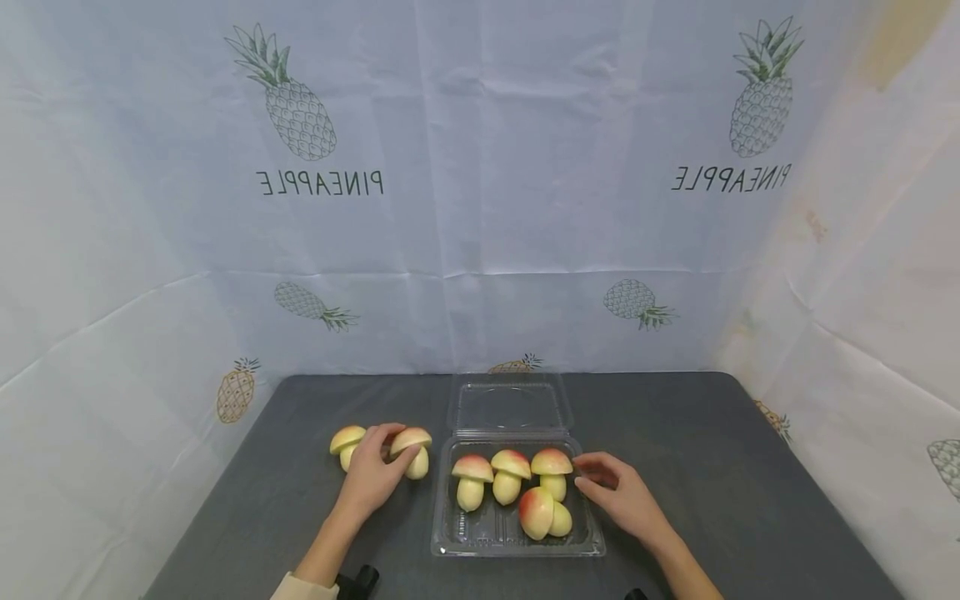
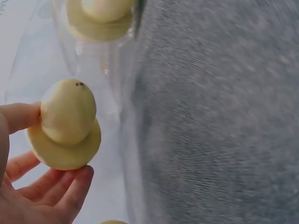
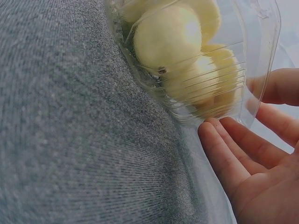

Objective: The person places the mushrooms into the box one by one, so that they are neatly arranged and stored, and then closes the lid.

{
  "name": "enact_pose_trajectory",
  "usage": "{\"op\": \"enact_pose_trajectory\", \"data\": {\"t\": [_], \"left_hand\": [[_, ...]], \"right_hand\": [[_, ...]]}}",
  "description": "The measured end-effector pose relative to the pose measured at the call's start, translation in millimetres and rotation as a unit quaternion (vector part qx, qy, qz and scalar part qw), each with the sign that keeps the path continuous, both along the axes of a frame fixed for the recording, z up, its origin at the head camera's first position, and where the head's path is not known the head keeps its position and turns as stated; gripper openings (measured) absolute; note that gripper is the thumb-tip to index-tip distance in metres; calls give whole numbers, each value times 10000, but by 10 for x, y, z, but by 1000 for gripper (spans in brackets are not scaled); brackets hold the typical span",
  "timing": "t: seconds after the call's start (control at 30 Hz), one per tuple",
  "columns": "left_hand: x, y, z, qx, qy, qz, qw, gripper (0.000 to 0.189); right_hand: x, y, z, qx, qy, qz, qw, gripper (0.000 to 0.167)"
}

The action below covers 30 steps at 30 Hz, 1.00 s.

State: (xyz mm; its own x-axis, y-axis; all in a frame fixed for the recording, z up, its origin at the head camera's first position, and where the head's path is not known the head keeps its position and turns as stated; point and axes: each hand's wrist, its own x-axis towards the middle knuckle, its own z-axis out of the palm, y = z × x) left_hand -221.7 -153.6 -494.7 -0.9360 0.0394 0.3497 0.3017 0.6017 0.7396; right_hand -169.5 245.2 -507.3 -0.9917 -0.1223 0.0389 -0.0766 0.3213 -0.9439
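My left hand (image 1: 375, 471) pinches a mushroom-shaped piece (image 1: 416, 464) left of the box, its pale yellow stem and red-tinged cap showing. In the left wrist view, thumb and fingertips meet its sides, and its rounded stem end (image 2: 70, 109) faces the camera. A second mushroom-shaped piece (image 1: 347, 437) is partly hidden behind that hand. Several similar pieces lie in the clear plastic box (image 1: 480, 548), one of them tilted on its side (image 1: 537, 513). My right hand (image 1: 618, 496) is at the box's right edge, fingers loosely bent, fingertips by the ribbed wall (image 3: 205, 88).
The box's clear lid (image 1: 512, 404) lies back, hinged at the far side. A dark grey cloth (image 1: 675, 433) covers the table. White curtains (image 1: 525, 167) printed with pineapples stand behind and on both sides.
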Motion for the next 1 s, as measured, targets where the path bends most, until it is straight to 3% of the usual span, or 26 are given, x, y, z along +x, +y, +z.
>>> {"op": "enact_pose_trajectory", "data": {"t": [0.27, 0.43, 0.63, 1.0], "left_hand": [[88, 85, 134, 237, 277, -204, 9991, 41], [154, 157, 248, 382, 275, -293, 9985, 39], [243, 264, 350, 591, 251, -677, 9956, 40], [363, 490, 275, 791, 174, -1102, 9906, 33]], "right_hand": [[3, 10, 7, -95, 34, 75, 9999, 38], [-8, 3, -14, -6, 27, -32, 10000, 37], [-23, 3, -29, 94, 38, -65, 9999, 37], [-27, -10, -35, 114, -74, -106, 9999, 36]]}}
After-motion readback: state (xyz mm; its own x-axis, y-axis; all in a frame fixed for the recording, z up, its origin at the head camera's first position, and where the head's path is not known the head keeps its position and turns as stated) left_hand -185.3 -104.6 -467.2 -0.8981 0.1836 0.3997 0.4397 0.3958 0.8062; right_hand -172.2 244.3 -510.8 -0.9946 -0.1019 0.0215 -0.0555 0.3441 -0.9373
